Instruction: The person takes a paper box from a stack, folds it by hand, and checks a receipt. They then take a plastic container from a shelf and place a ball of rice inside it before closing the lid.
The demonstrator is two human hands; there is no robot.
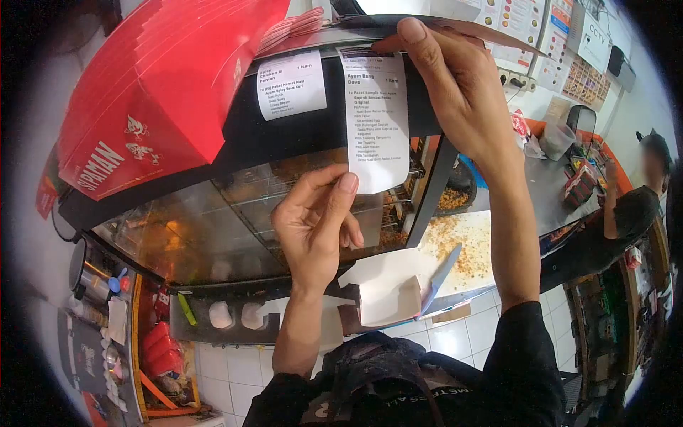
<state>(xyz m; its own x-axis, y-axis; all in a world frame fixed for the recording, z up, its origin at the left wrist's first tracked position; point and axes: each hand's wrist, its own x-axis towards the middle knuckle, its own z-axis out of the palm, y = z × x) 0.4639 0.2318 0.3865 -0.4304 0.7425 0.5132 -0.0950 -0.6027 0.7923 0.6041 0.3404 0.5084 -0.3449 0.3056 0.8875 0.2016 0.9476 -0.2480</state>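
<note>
A long printed order receipt (377, 124) hangs from the top edge of a black-framed glass food display case (213, 235). My left hand (316, 224) pinches the receipt's lower edge between thumb and finger, the other fingers curled. At the top edge of the case, my right hand (466, 96) grips around the receipt's upper end, its thumb above and a fingertip at the paper; the remaining fingers are partly hidden. A shorter receipt (290, 85) hangs to the left. Beside it, a stack of red folded food boxes (156, 92) rests on top of the case.
Below the case are an open white box (390, 299), a blue-handled knife (441, 279) and a cutting board with crumbs (469, 249). Two white wrapped lumps (221, 314) and a green-handled tool (187, 309) lie left. Another person (626, 213) stands at right.
</note>
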